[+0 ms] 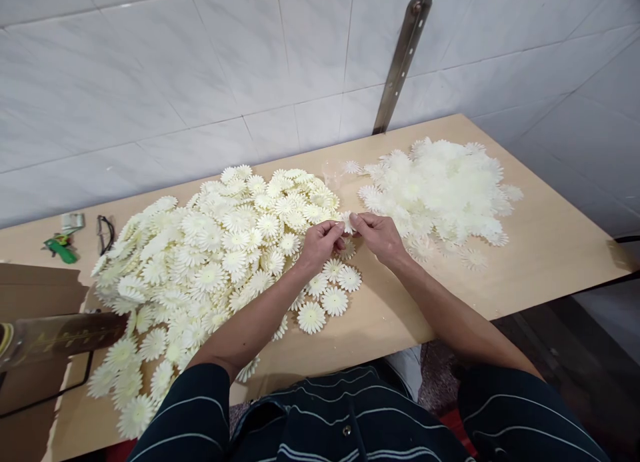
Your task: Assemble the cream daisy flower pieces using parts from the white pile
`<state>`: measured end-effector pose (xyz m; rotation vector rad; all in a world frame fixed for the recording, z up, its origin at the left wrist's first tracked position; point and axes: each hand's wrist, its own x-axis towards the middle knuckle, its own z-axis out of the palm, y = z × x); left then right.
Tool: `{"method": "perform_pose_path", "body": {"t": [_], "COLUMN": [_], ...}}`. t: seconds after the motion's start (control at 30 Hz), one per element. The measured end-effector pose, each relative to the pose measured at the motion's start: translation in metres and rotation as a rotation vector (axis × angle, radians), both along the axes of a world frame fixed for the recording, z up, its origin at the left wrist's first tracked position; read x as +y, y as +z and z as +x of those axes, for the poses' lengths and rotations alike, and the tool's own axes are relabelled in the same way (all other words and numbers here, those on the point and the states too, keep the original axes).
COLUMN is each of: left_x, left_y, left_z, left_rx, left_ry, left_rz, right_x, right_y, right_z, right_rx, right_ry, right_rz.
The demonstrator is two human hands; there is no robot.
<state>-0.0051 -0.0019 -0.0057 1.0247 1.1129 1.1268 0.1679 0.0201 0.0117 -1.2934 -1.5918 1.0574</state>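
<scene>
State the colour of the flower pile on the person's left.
The left flower pile is pale creamy yellow, shown in the head view.

Flower (345,220) partly behind fingertips (355,219), cardboard box (35,290) cropped at left.

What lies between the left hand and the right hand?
A pale flower lies between the left hand and the right hand, held by both; the head view shows it.

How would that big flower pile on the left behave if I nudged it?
The pile would probably slump and spread, since it is a loose heap with stragglers at its edges. Single flowers look thin, so they're likely light. Their narrow, overlapping petals might catch on one another.
</scene>
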Motion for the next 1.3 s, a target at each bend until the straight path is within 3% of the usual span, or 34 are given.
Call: {"method": "perform_pose_path", "body": {"t": [0.17,0.23,0.33,0.4,0.47,0.7,0.83,1.03,1.3], "left_x": [0.003,0.004,0.003,0.002,0.001,0.000,0.001,0.007,0.008], "left_y": [-0.006,-0.006,-0.005,-0.003,-0.002,-0.001,0.001,0.008,0.006], "left_z": [-0.001,-0.001,-0.001,-0.002,-0.002,-0.001,-0.002,-0.001,-0.002], "left_rx": [0.022,0.064,0.129,0.165,0.176,0.150,0.071,-0.237,-0.241], "left_ry": [0.082,0.111,0.139,0.144,0.136,0.118,0.083,0.034,0.005], "left_rz": [-0.014,-0.014,-0.019,-0.009,0.014,0.059,0.060,-0.129,-0.171], "right_x": [0.002,0.001,0.000,0.001,0.004,0.011,0.008,0.004,0.002], "right_y": [-0.006,-0.007,-0.009,-0.011,-0.016,-0.029,-0.025,-0.013,-0.006], "right_z": [0.000,0.001,0.005,0.008,0.011,0.012,0.007,0.005,0.004], "right_rx": [-0.013,-0.014,-0.103,-0.201,-0.276,-0.276,-0.204,-0.115,-0.045], "right_ry": [0.003,-0.073,-0.172,-0.137,-0.057,-0.010,-0.022,-0.053,-0.026], "right_rz": [0.011,0.160,0.503,0.638,0.675,0.606,0.505,0.279,0.100]}}
